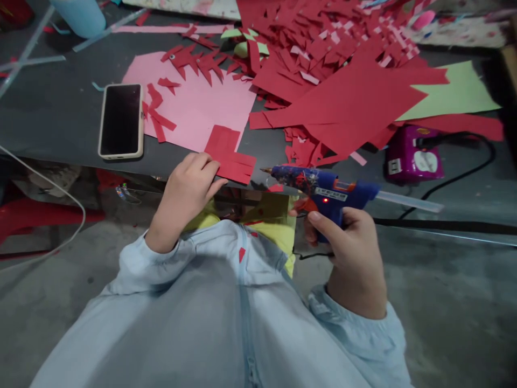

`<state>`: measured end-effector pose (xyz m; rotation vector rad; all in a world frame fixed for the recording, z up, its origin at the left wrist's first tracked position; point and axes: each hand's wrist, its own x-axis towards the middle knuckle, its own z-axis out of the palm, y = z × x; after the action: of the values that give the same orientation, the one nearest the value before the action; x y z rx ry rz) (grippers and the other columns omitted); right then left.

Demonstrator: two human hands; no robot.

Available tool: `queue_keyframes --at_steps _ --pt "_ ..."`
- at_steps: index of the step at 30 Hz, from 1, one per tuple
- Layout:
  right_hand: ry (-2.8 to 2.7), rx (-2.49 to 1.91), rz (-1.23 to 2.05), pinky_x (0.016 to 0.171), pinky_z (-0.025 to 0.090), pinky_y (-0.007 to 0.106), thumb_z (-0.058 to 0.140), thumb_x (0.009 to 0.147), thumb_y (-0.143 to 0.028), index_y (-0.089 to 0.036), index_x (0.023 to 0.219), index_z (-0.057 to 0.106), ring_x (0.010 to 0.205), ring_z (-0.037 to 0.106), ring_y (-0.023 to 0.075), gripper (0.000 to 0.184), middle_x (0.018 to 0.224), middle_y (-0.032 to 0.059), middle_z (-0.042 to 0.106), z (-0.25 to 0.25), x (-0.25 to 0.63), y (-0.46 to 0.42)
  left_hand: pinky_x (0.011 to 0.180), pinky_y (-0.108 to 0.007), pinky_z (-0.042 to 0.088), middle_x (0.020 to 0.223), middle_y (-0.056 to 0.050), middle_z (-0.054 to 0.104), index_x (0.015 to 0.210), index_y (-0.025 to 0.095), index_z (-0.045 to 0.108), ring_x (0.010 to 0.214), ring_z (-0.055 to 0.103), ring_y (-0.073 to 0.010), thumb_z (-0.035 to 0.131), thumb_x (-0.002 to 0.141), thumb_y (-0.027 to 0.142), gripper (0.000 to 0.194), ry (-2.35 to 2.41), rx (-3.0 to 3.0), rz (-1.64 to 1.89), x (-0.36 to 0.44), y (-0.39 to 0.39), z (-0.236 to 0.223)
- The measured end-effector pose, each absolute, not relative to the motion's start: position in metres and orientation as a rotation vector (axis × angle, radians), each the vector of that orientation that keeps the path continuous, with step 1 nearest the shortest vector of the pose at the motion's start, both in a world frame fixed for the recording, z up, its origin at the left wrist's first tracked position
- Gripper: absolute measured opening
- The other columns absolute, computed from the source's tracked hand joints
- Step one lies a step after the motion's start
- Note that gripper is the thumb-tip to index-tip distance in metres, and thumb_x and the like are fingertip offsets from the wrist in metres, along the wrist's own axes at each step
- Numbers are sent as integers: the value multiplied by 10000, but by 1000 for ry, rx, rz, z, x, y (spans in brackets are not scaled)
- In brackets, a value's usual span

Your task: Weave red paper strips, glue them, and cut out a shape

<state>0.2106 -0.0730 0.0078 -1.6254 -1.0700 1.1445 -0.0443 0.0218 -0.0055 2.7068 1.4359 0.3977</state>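
Note:
My right hand (351, 242) is wrapped round the handle of a blue hot glue gun (311, 180), whose small red light is lit. A clear glue stick (412, 201) pokes out of its back end. The metal nozzle points left, just beside a cut piece of red paper (236, 164) at the table's front edge. On that piece my left hand (194, 180) rests with bent fingers, its thumb at the near edge. Beneath part of the red piece lies a pink paper sheet (202, 108), which also carries spiky red paper cutouts (183, 58) and small red strips (157, 116).
A phone (121, 121) lies left on the dark table (52, 124). A large heap of red paper scraps (307, 48), a big red sheet (347, 102) and green paper (456, 91) cover the right. A purple power box (416, 156) has a black cable (464, 178). A blue cup (83, 16) stands back left.

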Motion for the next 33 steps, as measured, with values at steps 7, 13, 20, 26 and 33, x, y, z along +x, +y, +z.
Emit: queue_keyframes --at_steps 7,13,20,26,33 --pt "-1056 -1638 1162 318 334 274 735 761 -334 -223 576 610 359 446 119 250 467 -7 558 10 209 -77 834 -343 482 1026 -110 673 1029 127 658 972 592 -245 581 953 334 233 1472 2705 403 -42 21 -7" --pt "-1040 -1705 1162 311 321 264 734 746 -297 -215 660 689 347 452 120 127 464 3 595 15 207 -77 826 -345 474 980 -101 683 983 131 671 955 600 -246 513 986 329 253 1504 2689 416 -40 20 -6" --pt "-1035 -1678 1208 339 357 276 733 785 -335 -221 708 699 375 469 121 142 551 9 638 10 208 -81 772 -334 450 929 -89 691 952 147 669 899 606 -230 429 1016 305 295 1592 2703 511 -37 21 -11" --pt "-1011 -1671 1343 378 397 259 719 801 -422 -205 748 681 415 504 114 227 608 19 659 4 193 -70 756 -317 437 876 -70 692 915 160 635 861 610 -209 428 1014 289 263 1642 2659 565 -37 22 -13" --pt "-1120 -1769 1390 387 401 255 684 780 -517 -183 696 632 398 519 133 349 480 -1 578 4 176 -49 743 -312 432 846 -56 691 876 172 627 833 612 -199 437 1009 283 258 1609 2615 694 -38 23 -17"
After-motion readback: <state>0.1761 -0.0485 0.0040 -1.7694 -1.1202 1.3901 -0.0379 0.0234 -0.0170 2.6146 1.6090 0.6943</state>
